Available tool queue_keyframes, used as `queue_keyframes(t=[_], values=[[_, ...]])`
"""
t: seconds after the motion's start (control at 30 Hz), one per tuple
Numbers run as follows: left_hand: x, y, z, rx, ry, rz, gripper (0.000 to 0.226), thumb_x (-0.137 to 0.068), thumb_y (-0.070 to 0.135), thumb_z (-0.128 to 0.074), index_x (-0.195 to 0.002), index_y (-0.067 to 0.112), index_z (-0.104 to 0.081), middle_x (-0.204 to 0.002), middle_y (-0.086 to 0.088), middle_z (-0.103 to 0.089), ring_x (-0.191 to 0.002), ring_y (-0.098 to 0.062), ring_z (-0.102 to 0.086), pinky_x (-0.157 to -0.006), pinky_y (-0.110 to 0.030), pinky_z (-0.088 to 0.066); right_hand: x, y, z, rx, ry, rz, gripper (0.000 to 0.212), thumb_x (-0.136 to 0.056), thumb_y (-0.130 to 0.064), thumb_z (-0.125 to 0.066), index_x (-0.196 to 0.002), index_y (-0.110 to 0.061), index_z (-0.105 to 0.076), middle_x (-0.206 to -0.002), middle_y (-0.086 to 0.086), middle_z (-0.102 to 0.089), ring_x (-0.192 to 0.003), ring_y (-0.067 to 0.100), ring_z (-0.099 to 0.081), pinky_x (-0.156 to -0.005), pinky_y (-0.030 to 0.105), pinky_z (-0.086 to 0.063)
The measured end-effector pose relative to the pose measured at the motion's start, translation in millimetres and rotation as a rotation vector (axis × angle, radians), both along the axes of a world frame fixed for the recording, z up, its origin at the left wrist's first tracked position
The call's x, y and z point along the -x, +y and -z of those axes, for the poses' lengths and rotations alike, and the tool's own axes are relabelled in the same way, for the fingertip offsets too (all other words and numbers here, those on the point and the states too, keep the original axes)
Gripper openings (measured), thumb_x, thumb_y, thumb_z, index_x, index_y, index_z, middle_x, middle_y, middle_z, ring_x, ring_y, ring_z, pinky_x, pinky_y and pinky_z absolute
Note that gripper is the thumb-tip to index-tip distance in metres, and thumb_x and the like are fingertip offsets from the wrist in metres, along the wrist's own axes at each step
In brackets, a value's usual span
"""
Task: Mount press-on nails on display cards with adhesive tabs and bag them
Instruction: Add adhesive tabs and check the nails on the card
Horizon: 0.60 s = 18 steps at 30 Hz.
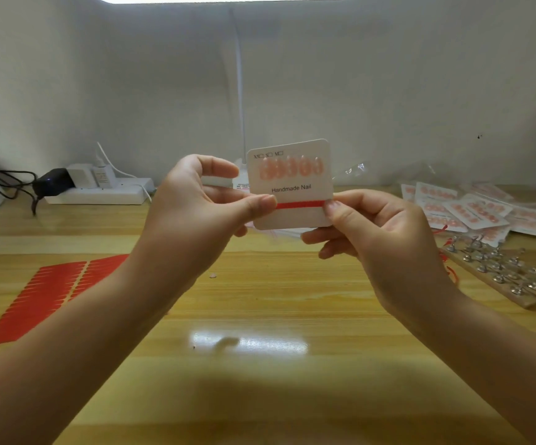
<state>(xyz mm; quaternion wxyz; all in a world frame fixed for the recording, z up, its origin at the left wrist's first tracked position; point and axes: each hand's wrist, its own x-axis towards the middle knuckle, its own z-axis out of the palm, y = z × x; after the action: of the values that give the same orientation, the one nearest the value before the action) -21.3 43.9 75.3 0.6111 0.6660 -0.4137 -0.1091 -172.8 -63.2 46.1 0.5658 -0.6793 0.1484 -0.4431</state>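
Observation:
A white display card [292,216] printed "Handmade Nail" is held up over the wooden desk. A row of pink press-on nails [290,167] is stuck along its top, and a red adhesive strip [300,204] runs across its lower half. My left hand [202,203] pinches the card's left edge at the strip's end between thumb and fingers. My right hand [372,229] pinches the right edge at the strip's other end.
A sheet of red adhesive strips [45,297] lies at the left. Finished nail cards [472,210] are piled at the right, beside a wooden rack of metal nail stands [504,274]. A power strip [99,191] with plugs sits at the back left. Clear bags [353,170] lie behind the card.

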Motion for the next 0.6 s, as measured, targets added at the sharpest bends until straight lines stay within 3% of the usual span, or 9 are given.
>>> queue_keyframes(t=[0.47,0.6], values=[[-4.1,-1.8,1.9,-0.064,-0.131,-0.064,0.041,-0.069,0.035,-0.082,-0.092,0.028,-0.049,-0.077,0.018,-0.072,-0.054,0.006,-0.06,-0.047,-0.006,-0.04,-2.6,3.9,-0.2,-0.105,-0.058,-0.068,0.015,-0.095,-0.003,-0.052,-0.095,-0.007,-0.067,-0.081,0.011,-0.074,-0.07,0.022,-0.073,-0.057,0.022,-0.055],[-7.1,-3.0,3.4,-0.07,-0.148,-0.056,0.036,-0.073,0.032,-0.081,-0.089,0.026,-0.05,-0.075,0.006,-0.073,-0.051,0.005,-0.058,-0.052,-0.013,-0.043,-3.4,5.0,1.1,-0.092,-0.053,-0.077,0.014,-0.095,-0.004,-0.053,-0.097,-0.007,-0.066,-0.082,0.011,-0.074,-0.07,0.022,-0.073,-0.059,0.022,-0.055]])
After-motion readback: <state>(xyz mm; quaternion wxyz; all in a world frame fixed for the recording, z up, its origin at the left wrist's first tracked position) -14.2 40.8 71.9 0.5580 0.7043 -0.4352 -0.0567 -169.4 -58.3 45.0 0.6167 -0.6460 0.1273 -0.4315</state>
